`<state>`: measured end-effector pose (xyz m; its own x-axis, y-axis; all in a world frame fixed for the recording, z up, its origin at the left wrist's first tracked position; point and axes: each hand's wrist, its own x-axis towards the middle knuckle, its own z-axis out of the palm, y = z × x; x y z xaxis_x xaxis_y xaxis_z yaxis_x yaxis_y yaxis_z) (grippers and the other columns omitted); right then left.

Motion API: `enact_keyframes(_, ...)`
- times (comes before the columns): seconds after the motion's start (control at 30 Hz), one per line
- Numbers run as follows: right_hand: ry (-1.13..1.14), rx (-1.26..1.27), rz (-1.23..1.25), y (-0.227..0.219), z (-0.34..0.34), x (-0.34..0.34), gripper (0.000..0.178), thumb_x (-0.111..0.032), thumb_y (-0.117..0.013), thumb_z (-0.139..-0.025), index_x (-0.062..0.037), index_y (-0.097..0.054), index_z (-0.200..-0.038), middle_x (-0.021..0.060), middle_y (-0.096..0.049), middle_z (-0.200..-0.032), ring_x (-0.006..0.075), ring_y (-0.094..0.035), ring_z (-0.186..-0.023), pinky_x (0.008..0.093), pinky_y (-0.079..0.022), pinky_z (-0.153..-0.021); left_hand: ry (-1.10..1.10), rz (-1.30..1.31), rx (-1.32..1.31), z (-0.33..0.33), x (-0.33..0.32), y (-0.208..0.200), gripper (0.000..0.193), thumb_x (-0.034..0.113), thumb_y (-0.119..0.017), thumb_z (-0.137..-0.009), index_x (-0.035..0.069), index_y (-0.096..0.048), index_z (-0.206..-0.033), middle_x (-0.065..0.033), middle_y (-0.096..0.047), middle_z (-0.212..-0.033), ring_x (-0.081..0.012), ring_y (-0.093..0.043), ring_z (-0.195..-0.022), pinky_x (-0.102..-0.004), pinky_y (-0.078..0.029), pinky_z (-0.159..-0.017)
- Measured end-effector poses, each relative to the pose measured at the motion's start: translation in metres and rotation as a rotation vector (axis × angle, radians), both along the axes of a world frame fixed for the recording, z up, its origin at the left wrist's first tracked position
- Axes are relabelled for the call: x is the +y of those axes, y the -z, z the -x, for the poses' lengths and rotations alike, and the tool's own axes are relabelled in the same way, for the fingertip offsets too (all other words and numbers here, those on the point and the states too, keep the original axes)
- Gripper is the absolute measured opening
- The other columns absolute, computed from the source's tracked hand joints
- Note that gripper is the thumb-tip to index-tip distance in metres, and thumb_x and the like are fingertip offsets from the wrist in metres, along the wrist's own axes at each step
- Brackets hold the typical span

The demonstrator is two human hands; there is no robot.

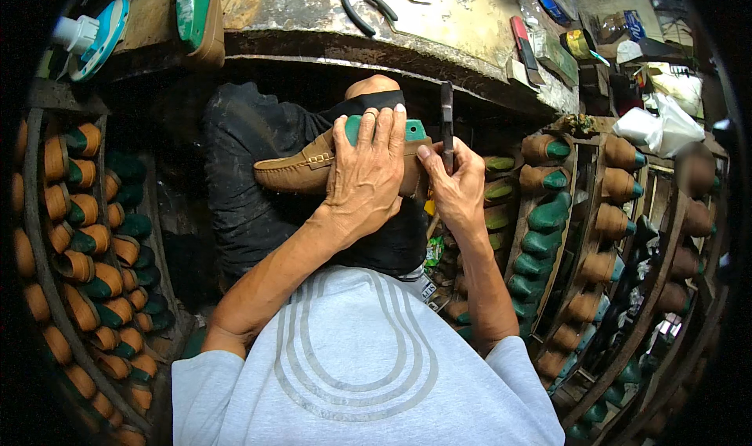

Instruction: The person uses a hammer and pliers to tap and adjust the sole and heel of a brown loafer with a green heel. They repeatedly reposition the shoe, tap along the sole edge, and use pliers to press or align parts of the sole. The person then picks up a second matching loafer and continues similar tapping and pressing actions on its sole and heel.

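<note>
A brown moccasin [294, 170] on a green shoe last [415, 129] lies across my lap, its toe to the left. My left hand [366, 172] is wrapped over its middle, fingers on the last. At the heel end, my right hand [460, 181] presses its thumb against the shoe's back edge. In that same hand a narrow dark metal tool [447, 121] stands upright; its exact kind cannot be made out. A black band [376, 101] runs over my knee behind the shoe.
A worn workbench [274, 23] spans the far side, with black-handled pliers [356, 7], another lasted shoe [196, 23] and a red-and-black tool [523, 42] on it. Racks of brown shoes on green lasts [90, 238] stand at left, with more shoes [615, 183] racked at right.
</note>
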<state>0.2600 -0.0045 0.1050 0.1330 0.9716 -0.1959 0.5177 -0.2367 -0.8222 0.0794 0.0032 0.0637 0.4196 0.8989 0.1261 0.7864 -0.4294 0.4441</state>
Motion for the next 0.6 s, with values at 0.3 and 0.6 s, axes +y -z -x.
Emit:
enact_keyframes(0.3,-0.024,0.519,0.239,-0.049,-0.022,-0.037,0.034,-0.007,-0.075,-0.111,0.0061,-0.055,-0.135,0.0209,-0.076,-0.118,0.0332,-0.087,-0.097,0.0434,-0.076,-0.073,0.027,-0.036,-0.014,0.008,0.004,0.000,0.122,0.032,-0.097,-0.071,-0.011,-0.043,-0.171,-0.0256,-0.056,-0.159,-0.0402,-0.052,-0.150,-0.0681,-0.036,-0.127)
enact_keyframes(0.6,-0.170,0.168,0.137,-0.076,0.000,-0.061,0.047,0.007,-0.069,-0.110,0.0063,-0.047,-0.152,0.0241,-0.075,-0.119,0.0283,-0.082,-0.099,0.0405,-0.071,-0.086,0.025,-0.008,-0.062,0.011,0.007,0.006,0.119,0.026,-0.097,-0.067,-0.008,-0.044,-0.169,-0.0230,-0.056,-0.164,-0.0407,-0.052,-0.152,-0.0628,-0.037,-0.126)
